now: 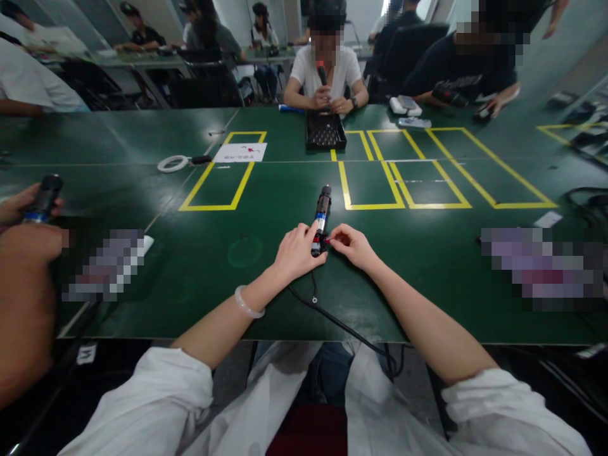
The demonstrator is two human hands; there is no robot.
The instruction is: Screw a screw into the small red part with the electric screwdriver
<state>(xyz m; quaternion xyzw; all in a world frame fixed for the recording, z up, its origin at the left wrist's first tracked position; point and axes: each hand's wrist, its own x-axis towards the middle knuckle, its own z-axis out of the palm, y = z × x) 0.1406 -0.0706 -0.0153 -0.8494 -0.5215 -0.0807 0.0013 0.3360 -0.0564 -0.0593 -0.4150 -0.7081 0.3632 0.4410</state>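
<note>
A black electric screwdriver [322, 212] with a blue band lies on the green table [266, 266], its cord [342, 326] running back over the near edge. My left hand [297, 252] is closed round the tool's near end. My right hand [351, 246] pinches a small red part at that same end, fingers pressed together. A pale bangle sits on my left wrist.
Yellow tape rectangles [223, 183] mark the table. A black tray [325, 131], a white tape roll [173, 163] and a white sheet [240, 152] lie farther off. A person opposite holds another tool; a hand at left [19, 209] grips a similar one.
</note>
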